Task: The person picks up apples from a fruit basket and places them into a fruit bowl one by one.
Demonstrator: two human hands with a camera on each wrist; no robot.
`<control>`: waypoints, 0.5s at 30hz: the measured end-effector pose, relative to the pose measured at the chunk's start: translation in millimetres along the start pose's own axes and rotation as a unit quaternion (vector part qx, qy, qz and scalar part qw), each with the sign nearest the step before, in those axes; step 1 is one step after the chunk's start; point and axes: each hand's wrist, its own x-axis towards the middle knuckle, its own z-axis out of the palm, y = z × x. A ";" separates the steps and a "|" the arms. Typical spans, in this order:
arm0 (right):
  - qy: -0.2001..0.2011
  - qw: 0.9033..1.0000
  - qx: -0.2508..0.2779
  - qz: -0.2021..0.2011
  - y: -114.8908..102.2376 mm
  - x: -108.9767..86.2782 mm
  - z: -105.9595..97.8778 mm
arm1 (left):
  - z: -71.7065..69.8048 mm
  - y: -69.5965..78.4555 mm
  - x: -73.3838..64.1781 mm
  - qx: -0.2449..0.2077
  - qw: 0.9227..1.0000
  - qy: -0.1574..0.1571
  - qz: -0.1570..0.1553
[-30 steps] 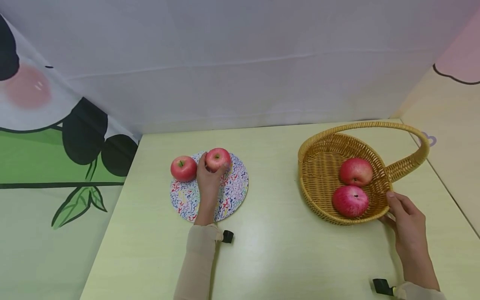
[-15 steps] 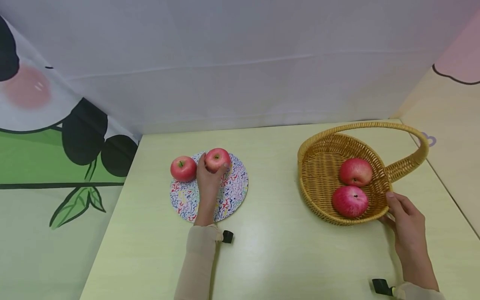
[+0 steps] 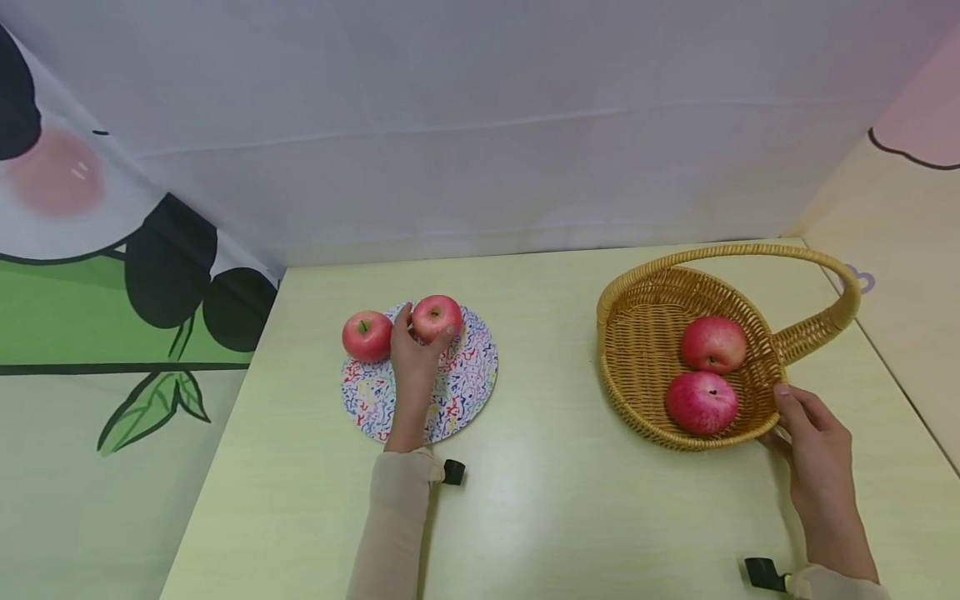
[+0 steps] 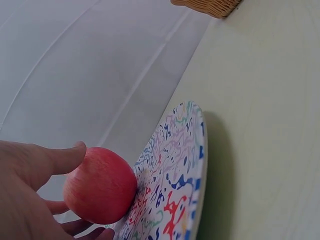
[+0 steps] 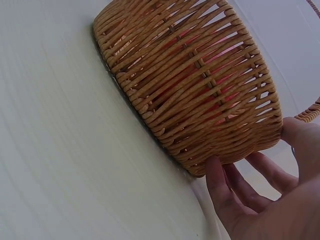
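Note:
A red apple (image 3: 437, 317) sits toward the back of a round plate (image 3: 472, 387) patterned with colourful squiggles. My left hand (image 3: 415, 354) holds this apple, thumb on one side and fingers on the other; the left wrist view has the apple (image 4: 101, 186) close over the plate's surface. Just left of the hand, a second apple (image 3: 367, 336) rests at the plate's edge. On the right, my right hand (image 3: 817, 446) grips the near right rim of a wicker basket (image 3: 637, 350), thumb at the top and fingers against the outer wall. Two apples lie inside it, one redder (image 3: 713, 344), one pinker (image 3: 702, 403).
The pale table (image 3: 547, 467) carries both plate and basket, with a stretch of tabletop between them. A tall arched handle (image 3: 750, 250) rises over the basket. Behind the table hangs a light cloth (image 3: 480, 167), and a printed cartoon backdrop (image 3: 165, 333) is at the left.

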 end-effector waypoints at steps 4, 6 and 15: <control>-0.001 1.000 0.000 0.001 0.3 0.0 0.0 | -1.0 3.0 -2.3 -0.008 1.000 0.008 0.012; 0.000 1.000 0.003 0.001 0.3 0.2 0.0 | -2.0 4.7 -4.2 -0.013 1.000 0.011 0.021; -0.003 1.000 0.003 -0.002 0.6 0.3 -0.2 | -7.4 14.2 -10.7 -0.046 0.996 0.034 0.070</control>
